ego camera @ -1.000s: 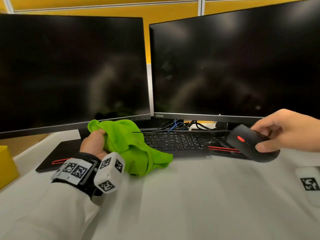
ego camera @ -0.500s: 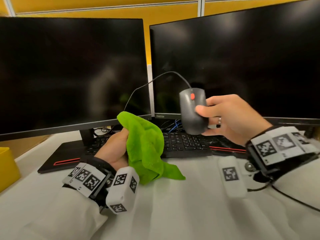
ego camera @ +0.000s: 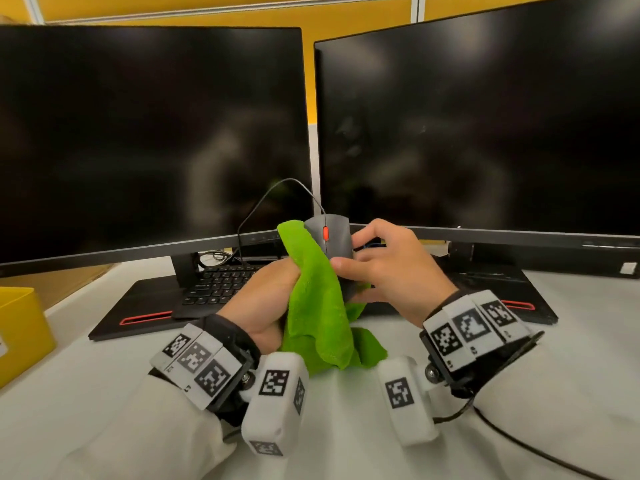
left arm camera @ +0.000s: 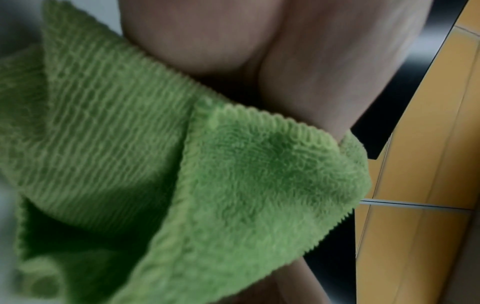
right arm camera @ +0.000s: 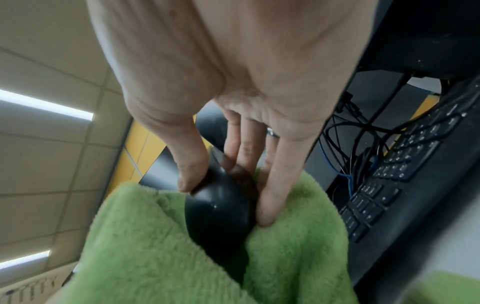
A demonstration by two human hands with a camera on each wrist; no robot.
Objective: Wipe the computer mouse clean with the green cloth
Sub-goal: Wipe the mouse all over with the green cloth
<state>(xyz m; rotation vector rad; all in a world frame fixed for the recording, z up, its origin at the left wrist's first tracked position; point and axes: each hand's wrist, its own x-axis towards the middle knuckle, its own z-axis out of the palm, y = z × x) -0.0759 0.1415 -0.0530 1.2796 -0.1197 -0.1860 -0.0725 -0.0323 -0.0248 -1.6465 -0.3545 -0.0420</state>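
Observation:
A black wired mouse (ego camera: 334,239) with a red scroll wheel is held up in the air in front of the two monitors. My right hand (ego camera: 391,268) grips it by its sides, thumb on one flank and fingers on the other, as the right wrist view shows on the mouse (right arm camera: 221,216). My left hand (ego camera: 266,299) grips the bunched green cloth (ego camera: 318,306) and holds it against the mouse's left side. The cloth (right arm camera: 145,251) wraps under the mouse's rear end. In the left wrist view the cloth (left arm camera: 207,185) fills most of the picture.
Two dark monitors (ego camera: 145,133) (ego camera: 485,126) stand close behind the hands. A black keyboard (ego camera: 221,282) lies on a black desk mat (ego camera: 138,306). A yellow box (ego camera: 20,330) sits at the left edge. The mouse cable (ego camera: 263,202) loops up and back.
My right hand lifted the mouse off the mat at the right and carried it to the middle. My left hand raised the cloth until it met the mouse's left side.

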